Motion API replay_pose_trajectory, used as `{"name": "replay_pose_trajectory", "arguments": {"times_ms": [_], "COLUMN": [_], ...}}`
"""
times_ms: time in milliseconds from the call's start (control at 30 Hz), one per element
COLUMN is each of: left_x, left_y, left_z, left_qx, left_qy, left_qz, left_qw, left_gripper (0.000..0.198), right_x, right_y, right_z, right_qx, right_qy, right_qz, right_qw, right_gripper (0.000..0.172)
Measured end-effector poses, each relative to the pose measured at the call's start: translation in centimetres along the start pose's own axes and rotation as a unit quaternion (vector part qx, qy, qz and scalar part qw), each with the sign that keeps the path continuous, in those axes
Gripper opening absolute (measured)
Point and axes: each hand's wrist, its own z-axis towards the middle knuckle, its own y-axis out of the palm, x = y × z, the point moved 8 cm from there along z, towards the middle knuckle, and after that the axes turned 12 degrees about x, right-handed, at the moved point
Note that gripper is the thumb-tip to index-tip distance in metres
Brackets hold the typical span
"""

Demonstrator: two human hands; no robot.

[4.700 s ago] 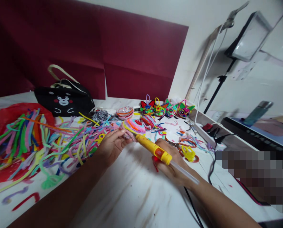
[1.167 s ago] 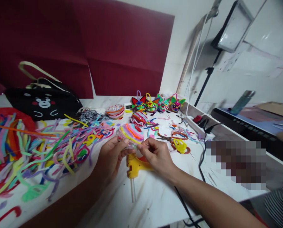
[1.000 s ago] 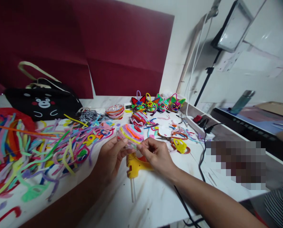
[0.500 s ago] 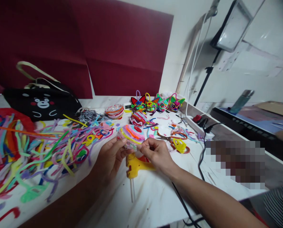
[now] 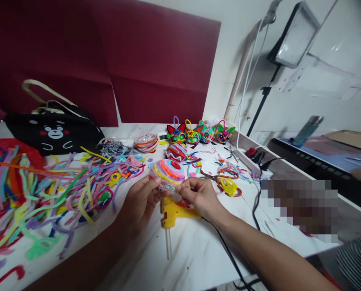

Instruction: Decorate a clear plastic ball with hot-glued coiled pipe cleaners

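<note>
A clear dome wound with pipe cleaners [image 5: 168, 171] in pink, yellow, orange and blue is held up over the table, a red spiral at its top. My left hand [image 5: 145, 196] grips its left edge between thumb and fingers. At the lower right edge of the dome, my right hand [image 5: 198, 196] is closed, thumb and fingertips pinched together against the rim; any strand between them is too small to make out. Right below both hands lies a yellow hot glue gun [image 5: 176, 212], with a glue stick sticking out toward me.
Loose pipe cleaners [image 5: 62, 194] cover the left side. Finished cat-head ornaments [image 5: 193, 134] stand at the back, near another wrapped dome [image 5: 146, 142]. Orange-handled scissors [image 5: 237, 193] lie to the right. A black cord [image 5: 256, 206] runs along the right side. A black bag [image 5: 54, 133] sits back left.
Both hands and the dome stay almost in place. The right hand has shifted very slightly at the rim.
</note>
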Motion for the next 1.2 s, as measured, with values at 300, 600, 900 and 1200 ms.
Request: {"name": "replay_pose_trajectory", "arguments": {"times_ms": [300,600,900,1200], "left_x": [0.1,0.1,-0.5,-0.8], "left_y": [0.0,0.3,0.6,0.6], "left_z": [0.0,-0.3,-0.5,0.4], "left_qx": [0.022,0.031,0.027,-0.055], "left_qy": [-0.028,-0.084,-0.132,-0.083], "left_qz": [-0.036,-0.104,-0.110,-0.002], "left_qw": [0.999,0.991,0.985,0.995], "left_gripper": [0.011,0.028,0.023,0.013], "right_x": [-0.4,-1.3,-1.0,-1.1], "right_y": [-0.8,-1.2,-0.3,-1.5], "right_z": [0.4,0.7,0.9,1.6], "right_qx": [0.053,0.071,0.008,0.056], "right_qy": [0.020,-0.035,-0.012,0.005], "right_qz": [-0.004,0.030,0.089,0.071], "right_qw": [0.998,0.996,0.996,0.996], "right_gripper": [0.039,0.074,0.080,0.079]}}
